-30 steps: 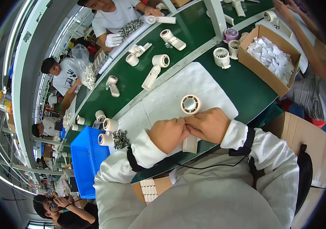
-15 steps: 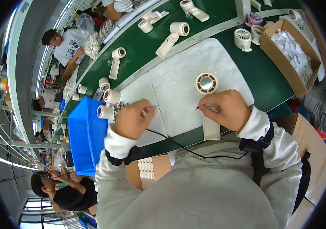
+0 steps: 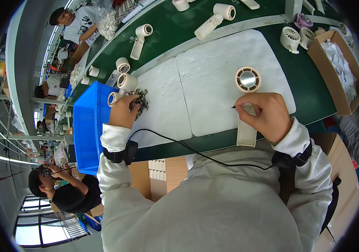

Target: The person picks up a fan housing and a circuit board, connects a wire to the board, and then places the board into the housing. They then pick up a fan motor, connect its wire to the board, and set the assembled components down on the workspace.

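My left hand [image 3: 123, 112] reaches into a small pile of metallic and dark parts [image 3: 143, 103] on the left of the white mat. Its fingers curl at the pile; what lies between them is hidden. My right hand [image 3: 269, 114] is closed in a pinch, and a tiny dark tip [image 3: 233, 107] sticks out from thumb and forefinger. Just beyond it, a cream round fan head [image 3: 248, 80] with a silver disc at its middle lies on the mat. Its open handle shell [image 3: 246, 134] points toward me, partly under my right hand.
A blue bin [image 3: 90, 126] stands left of the pile, beside cream fan heads [image 3: 127, 81]. Several fan bodies [image 3: 209, 26] lie on the green belt beyond the white mat [image 3: 209, 63]. A carton of white pieces [image 3: 330, 80] is at right. A black cable [image 3: 179, 143] crosses my front.
My left hand has moved left, away from the middle, onto the pile of small parts. My right hand keeps its pinch near the fan. The whole view has shifted a little.
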Motion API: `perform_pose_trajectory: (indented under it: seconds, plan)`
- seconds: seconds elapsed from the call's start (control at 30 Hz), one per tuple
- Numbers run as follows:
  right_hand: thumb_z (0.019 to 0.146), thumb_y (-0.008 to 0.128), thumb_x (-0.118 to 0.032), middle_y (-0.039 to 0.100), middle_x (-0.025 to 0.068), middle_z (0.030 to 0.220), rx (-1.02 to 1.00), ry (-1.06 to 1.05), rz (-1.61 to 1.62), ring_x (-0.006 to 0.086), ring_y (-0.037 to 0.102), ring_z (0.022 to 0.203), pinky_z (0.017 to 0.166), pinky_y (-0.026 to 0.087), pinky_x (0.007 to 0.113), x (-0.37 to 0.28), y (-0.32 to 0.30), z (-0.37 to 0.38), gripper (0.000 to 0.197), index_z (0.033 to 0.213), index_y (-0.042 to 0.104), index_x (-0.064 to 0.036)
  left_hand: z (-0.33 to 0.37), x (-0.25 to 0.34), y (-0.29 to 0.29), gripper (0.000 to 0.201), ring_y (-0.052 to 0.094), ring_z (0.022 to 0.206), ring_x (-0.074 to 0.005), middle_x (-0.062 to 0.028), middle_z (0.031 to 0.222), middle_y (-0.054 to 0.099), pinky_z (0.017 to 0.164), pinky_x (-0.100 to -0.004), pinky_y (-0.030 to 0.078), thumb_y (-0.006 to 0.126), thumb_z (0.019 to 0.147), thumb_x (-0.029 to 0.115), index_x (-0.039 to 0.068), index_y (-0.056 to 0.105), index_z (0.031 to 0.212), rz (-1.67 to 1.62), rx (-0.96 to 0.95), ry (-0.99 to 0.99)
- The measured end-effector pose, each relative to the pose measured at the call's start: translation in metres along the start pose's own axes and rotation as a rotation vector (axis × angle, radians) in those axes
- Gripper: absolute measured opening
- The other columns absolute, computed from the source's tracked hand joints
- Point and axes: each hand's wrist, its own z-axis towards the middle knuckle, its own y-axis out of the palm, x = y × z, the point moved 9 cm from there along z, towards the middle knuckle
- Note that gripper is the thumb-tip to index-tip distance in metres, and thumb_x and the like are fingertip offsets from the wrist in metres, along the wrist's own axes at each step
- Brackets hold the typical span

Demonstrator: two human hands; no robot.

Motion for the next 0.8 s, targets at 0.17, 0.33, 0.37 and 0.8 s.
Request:
perform_pose_trajectory:
  seconds: [0.17, 0.33, 0.37, 0.8]
  plan:
    - [0.079, 0.074, -0.008, 0.049, 0.007, 0.052, 0.038, -0.007, -0.007, 0.0134, 0.038, 0.041, 0.045, 0.032, 0.031, 0.003, -0.006, 0.001, 0.009, 0.088, 0.074, -0.0054, 0.0, 0.007, -0.015, 0.033, 0.071, 0.089, -0.0302, -0.0157, 0.101, 0.072, 0.078, -0.0361, 0.056, 0.071, 0.081, -0.001, 0.005, 0.07, 0.113, -0.115, 0.043, -0.015]
    - [0.079, 0.074, -0.008, 0.046, 0.0065, 0.051, 0.04, -0.01, 0.0, 0.0133, 0.038, 0.041, 0.045, 0.032, 0.03, 0.004, -0.005, 0.002, 0.01, 0.089, 0.074, -0.0057, 0.008, 0.102, -0.017, 0.042, 0.069, 0.094, -0.0201, -0.0122, 0.115, 0.066, 0.085, -0.0307, 0.057, 0.07, 0.08, -0.008, 0.005, 0.068, 0.12, -0.437, 0.07, 0.14]
    - [0.079, 0.075, -0.009, 0.046, 0.0064, 0.051, 0.036, -0.003, 0.004, 0.0134, 0.038, 0.041, 0.045, 0.032, 0.03, 0.005, -0.005, 0.001, 0.01, 0.089, 0.074, -0.0057, 0.011, 0.129, -0.007, 0.043, 0.068, 0.096, -0.0189, -0.0115, 0.121, 0.063, 0.089, -0.03, 0.057, 0.07, 0.081, -0.009, 0.005, 0.067, 0.122, -0.656, 0.003, 0.204]
    - [0.076, 0.078, -0.012, 0.045, 0.0058, 0.05, 0.113, 0.015, 0.027, 0.0135, 0.039, 0.041, 0.045, 0.032, 0.03, 0.017, -0.016, 0.006, 0.016, 0.091, 0.074, -0.0053, 0.016, 0.252, 0.043, 0.03, 0.066, 0.106, -0.0272, -0.0132, 0.117, 0.066, 0.089, -0.031, 0.055, 0.07, 0.085, -0.003, 0.0, 0.067, 0.115, -0.398, -0.032, 0.798]
